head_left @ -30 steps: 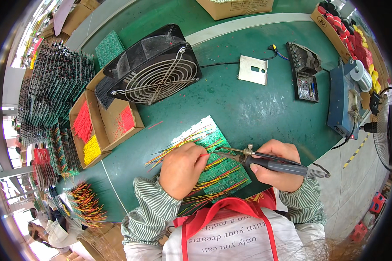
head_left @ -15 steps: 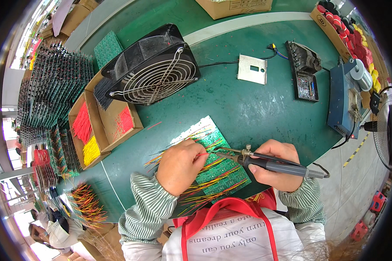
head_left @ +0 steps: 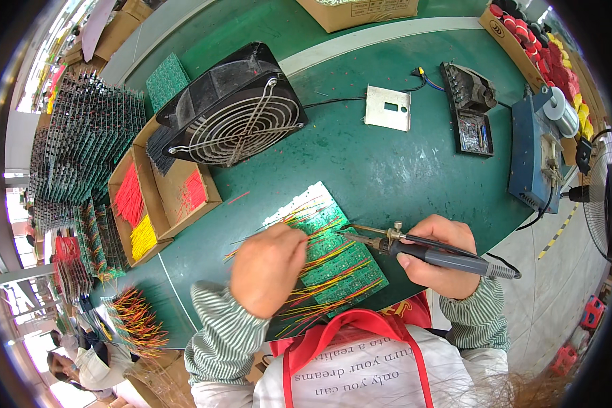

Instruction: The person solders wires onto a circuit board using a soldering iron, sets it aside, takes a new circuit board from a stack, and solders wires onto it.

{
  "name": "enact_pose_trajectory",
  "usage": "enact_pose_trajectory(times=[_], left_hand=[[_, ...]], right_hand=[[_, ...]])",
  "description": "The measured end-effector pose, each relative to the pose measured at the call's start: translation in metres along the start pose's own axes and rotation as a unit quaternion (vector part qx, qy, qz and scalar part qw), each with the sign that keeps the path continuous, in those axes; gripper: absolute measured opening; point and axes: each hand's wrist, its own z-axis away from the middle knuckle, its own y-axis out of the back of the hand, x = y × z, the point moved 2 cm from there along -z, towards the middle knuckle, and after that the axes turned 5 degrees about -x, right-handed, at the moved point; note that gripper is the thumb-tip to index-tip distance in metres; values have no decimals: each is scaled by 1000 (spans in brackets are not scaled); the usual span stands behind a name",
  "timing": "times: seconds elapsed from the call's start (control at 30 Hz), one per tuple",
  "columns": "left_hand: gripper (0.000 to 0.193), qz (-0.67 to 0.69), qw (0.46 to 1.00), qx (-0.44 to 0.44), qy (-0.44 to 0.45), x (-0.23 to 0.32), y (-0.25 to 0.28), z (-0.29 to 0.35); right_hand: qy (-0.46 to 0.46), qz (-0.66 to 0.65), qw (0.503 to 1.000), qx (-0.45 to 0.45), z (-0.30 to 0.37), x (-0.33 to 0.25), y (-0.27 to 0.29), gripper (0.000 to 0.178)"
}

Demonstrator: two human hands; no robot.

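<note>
A green circuit board panel (head_left: 343,268) lies on the bench before me, with rows of red, yellow and black wires (head_left: 319,299) trailing from it to the left. My right hand (head_left: 445,255) grips a soldering iron (head_left: 442,260), black and grey, with a thin brass solder guide tube fixed above it. Its tip hovers over or touches the board's upper middle; I cannot tell which. My left hand (head_left: 268,268) is closed above the wires at the board's left edge. Its fingertips are turned down and partly hidden, so whatever they pinch does not show.
Beyond my left hand stand a black fan (head_left: 234,112) and a cardboard box (head_left: 166,211) of cut red and yellow wires. Stacked boards (head_left: 81,136) fill the far left. A blue soldering station (head_left: 537,153), a black tray (head_left: 472,129) and a white plate (head_left: 387,107) lie right and back.
My left hand has drawn slightly left and turned over, and the red wire seen at its fingertips no longer shows there. The soldering iron has shifted a little right, away from the left hand.
</note>
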Motion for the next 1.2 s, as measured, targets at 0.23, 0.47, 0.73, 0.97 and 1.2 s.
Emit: enact_pose_trajectory(times=[0.23, 0.47, 0.73, 0.97, 1.2], left_hand=[[7, 10, 1000, 9, -14, 20, -2, -10], [9, 75, 997, -16, 2, 6, -27, -22], [9, 74, 997, -17, 0, 6, -28, -25], [8, 83, 996, -15, -2, 4, -30, -24], [6, 64, 997, 49, 14, 6, -2, 5]], right_hand=[[-3, 18, 1000, 11, 4, 1, 9, 18], [-18, 3, 1000, 13, 5, 4, 8, 19], [-17, 11, 1000, 1, 0, 7, 6, 19], [-7, 17, 1000, 13, 3, 1, 10, 20], [21, 41, 999, 8, 16, -1, 9, 20]])
